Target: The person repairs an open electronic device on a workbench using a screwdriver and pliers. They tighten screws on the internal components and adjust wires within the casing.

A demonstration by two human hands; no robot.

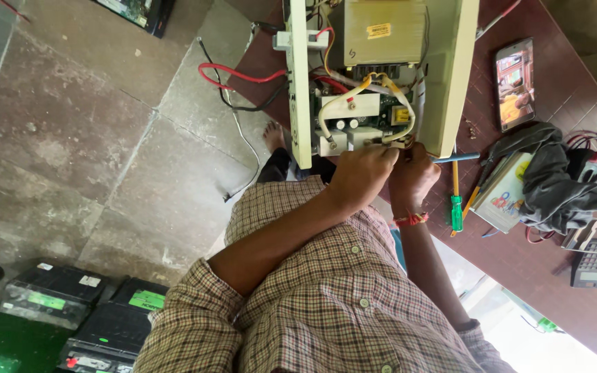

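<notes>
Dark red table, both hands' fingers, left hand, right hand, closed on open inverter wiring.

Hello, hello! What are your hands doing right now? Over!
Left hand and right hand both at the open power box, on its near edge by the yellow wires. Grip unclear. Blue-handled tool and green screwdriver lie beside the right hand.

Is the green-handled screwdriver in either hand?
No: the green-handled screwdriver lies on the table, while both hands work at the open device.

Wires crowding casing (tight)
</notes>
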